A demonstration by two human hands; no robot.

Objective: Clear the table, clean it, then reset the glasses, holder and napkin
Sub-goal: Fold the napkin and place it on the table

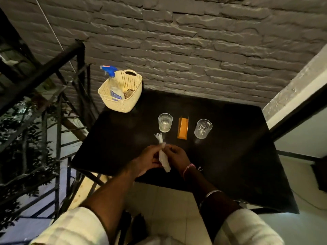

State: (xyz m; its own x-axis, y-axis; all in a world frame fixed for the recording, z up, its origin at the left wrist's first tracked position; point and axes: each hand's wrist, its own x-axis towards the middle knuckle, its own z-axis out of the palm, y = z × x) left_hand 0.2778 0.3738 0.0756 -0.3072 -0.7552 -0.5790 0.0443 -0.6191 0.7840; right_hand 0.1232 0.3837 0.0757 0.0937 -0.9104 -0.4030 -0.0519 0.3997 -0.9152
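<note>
Railing: a dark metal railing (pixel 58 106) stands off the table's left edge, with foliage (pixel 21 131) behind it.
Basket: a cream perforated basket (pixel 122 96) sits on the far left corner of the table, partly over the edge, close to the brick wall (pixel 177 41).
Spray bottle: a clear spray bottle (pixel 113 84) with a blue trigger head stands tilted inside the basket, head pointing up and left.
Table: a dark square table (pixel 230 165) is set against the wall.
Left glass: a clear tumbler (pixel 165 122) stands upright, just left of the holder and apart from it.
Left hand: the left hand (pixel 147 160) has its fingers curled round the napkin's middle from the left side.
Napkin: a white napkin (pixel 163 156) is rolled or twisted into a narrow strip, held above the table's near middle; its long axis runs away from the person, tilted a little left, the frayed far end pointing towards the left glass and the near end hanging below the hands.
Right hand: the right hand (pixel 177 156) pinches the napkin from the right with curled fingers; a pink bracelet (pixel 188 168) circles the wrist.
Holder: an orange-gold napkin holder (pixel 183 128) stands between the two glasses, its long axis running front to back.
Right glass: a cut-pattern tumbler (pixel 203 129) stands upright, just right of the holder.
</note>
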